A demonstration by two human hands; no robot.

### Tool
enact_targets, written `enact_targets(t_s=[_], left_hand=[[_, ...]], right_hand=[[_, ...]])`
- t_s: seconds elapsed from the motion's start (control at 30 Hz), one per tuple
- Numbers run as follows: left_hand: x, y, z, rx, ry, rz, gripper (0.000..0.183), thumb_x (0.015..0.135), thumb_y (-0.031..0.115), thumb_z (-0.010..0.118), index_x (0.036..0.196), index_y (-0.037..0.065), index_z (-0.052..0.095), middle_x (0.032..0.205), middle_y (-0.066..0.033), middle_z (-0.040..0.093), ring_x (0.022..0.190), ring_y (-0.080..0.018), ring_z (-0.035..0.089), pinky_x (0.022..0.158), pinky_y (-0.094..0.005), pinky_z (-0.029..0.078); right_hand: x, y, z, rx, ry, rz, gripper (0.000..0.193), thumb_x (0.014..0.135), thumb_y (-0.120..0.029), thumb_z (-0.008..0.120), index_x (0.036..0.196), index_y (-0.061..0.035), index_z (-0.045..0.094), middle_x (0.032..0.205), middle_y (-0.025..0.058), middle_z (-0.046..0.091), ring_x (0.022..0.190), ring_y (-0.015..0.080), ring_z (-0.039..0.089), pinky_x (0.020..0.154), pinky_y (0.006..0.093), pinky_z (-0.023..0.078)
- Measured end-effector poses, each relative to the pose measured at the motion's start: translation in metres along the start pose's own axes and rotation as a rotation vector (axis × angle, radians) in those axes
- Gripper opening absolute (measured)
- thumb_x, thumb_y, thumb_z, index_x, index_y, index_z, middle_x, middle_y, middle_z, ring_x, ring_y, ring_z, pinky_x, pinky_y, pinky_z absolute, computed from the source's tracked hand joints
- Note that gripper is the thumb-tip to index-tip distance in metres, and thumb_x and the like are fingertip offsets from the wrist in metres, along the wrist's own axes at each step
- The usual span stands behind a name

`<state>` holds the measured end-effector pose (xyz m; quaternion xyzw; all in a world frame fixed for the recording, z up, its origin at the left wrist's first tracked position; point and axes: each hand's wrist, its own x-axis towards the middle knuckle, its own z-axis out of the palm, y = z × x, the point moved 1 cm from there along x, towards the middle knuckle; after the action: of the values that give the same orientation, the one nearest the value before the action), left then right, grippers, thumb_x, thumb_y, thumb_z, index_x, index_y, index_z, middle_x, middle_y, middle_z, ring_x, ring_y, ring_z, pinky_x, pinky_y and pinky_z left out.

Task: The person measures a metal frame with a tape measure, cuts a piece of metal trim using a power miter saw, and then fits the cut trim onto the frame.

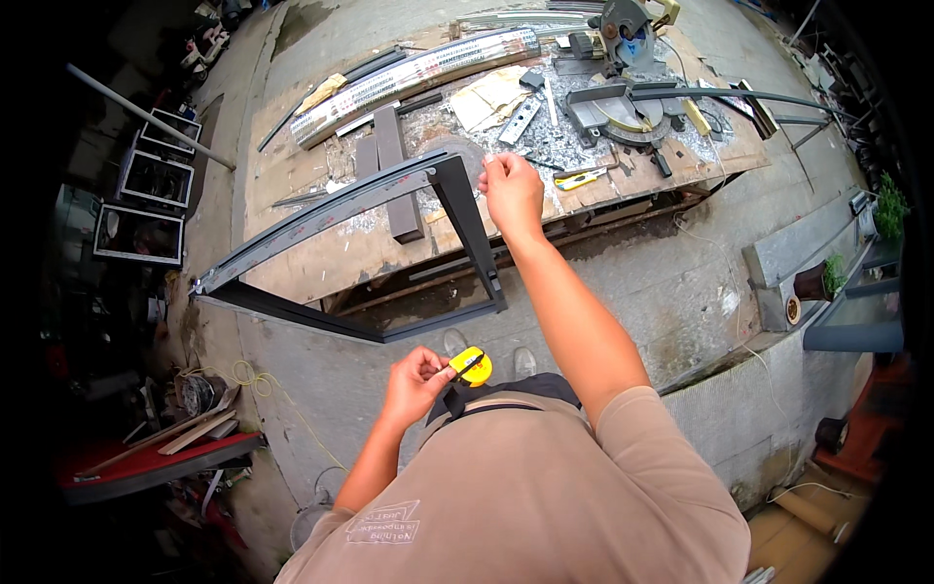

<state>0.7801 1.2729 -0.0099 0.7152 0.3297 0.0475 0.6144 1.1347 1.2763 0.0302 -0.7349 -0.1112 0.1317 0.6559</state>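
Note:
My left hand (pixel 413 385) is in front of my waist, its fingers closed around a yellow tape measure (pixel 476 366) with a black strap. Farther forward, my right hand (pixel 515 197) is raised beside the upper right corner of a dark grey metal frame (pixel 467 222). Thumb and fingers of that hand are pinched together; what they hold, if anything, is too small to make out. The four-sided frame stands tilted against the near edge of the workbench (pixel 302 277). A dark rectangular bar (pixel 394 175) lies on the bench behind it.
A mitre saw (pixel 628 112) stands at the bench's far right among metal shavings. A yellow utility knife (pixel 578 180) lies near the front edge. Long wrapped profiles (pixel 418 83) lie along the back left. Potted plants (pixel 832 275) stand at right, wooden strips (pixel 197 430) at lower left.

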Motion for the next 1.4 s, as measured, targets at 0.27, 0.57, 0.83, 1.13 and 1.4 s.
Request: enact_targets(t_s=[0.27, 0.57, 0.83, 1.13, 1.4], left_hand=[[0.004, 0.04, 0.018, 0.361, -0.087, 0.067, 0.025, 0.092, 0.001, 0.081, 0.091, 0.002, 0.056, 0.104, -0.0117, 0.08, 0.092, -0.0108, 0.073, 0.081, -0.0292, 0.061], [0.01, 0.031, 0.041, -0.15, -0.128, 0.002, 0.03, 0.096, -0.009, 0.073, 0.097, 0.007, 0.048, 0.11, -0.0184, 0.077, 0.099, -0.0155, 0.073, 0.085, -0.0316, 0.062], [0.032, 0.02, -0.076, -0.508, 0.413, 0.025, 0.022, 0.101, 0.005, 0.072, 0.112, 0.012, 0.054, 0.102, -0.011, 0.077, 0.087, -0.0166, 0.076, 0.077, -0.0278, 0.063], [0.086, -0.071, -0.29, -1.177, 0.99, 0.145, 0.01, 0.107, 0.02, 0.069, 0.107, 0.01, 0.07, 0.097, -0.0014, 0.075, 0.075, -0.0099, 0.066, 0.065, -0.0223, 0.057], [0.138, -0.022, -0.266, -1.204, 0.888, 0.154, 0.029, 0.115, 0.028, 0.052, 0.135, 0.009, 0.062, 0.118, -0.008, 0.073, 0.105, -0.0227, 0.071, 0.09, -0.0334, 0.058]], right_hand=[[-0.168, 0.046, -0.046, -0.278, -1.113, -0.434, 0.081, 0.08, -0.057, 0.083, 0.141, -0.0074, 0.064, 0.129, 0.0185, 0.069, 0.118, 0.0376, 0.067, 0.1, 0.0477, 0.054], [-0.193, 0.068, -0.109, -0.407, -1.182, -0.115, 0.051, 0.094, -0.052, 0.074, 0.119, -0.0083, 0.069, 0.112, 0.02, 0.075, 0.104, 0.037, 0.071, 0.092, 0.0448, 0.054], [-0.108, 0.078, -0.181, -0.61, -0.902, 0.084, 0.042, 0.096, -0.047, 0.075, 0.096, -0.0056, 0.075, 0.084, 0.011, 0.076, 0.081, 0.0239, 0.073, 0.077, 0.0382, 0.057], [0.012, -0.004, -0.226, -0.745, -0.62, -0.355, 0.026, 0.096, -0.023, 0.076, 0.094, 0.0029, 0.073, 0.088, 0.0138, 0.073, 0.083, 0.0248, 0.068, 0.08, 0.0369, 0.053], [0.023, -0.061, -0.101, -0.87, -0.543, -0.505, 0.03, 0.098, -0.027, 0.075, 0.096, 0.0027, 0.076, 0.088, 0.0177, 0.073, 0.081, 0.0304, 0.069, 0.079, 0.0405, 0.053]])
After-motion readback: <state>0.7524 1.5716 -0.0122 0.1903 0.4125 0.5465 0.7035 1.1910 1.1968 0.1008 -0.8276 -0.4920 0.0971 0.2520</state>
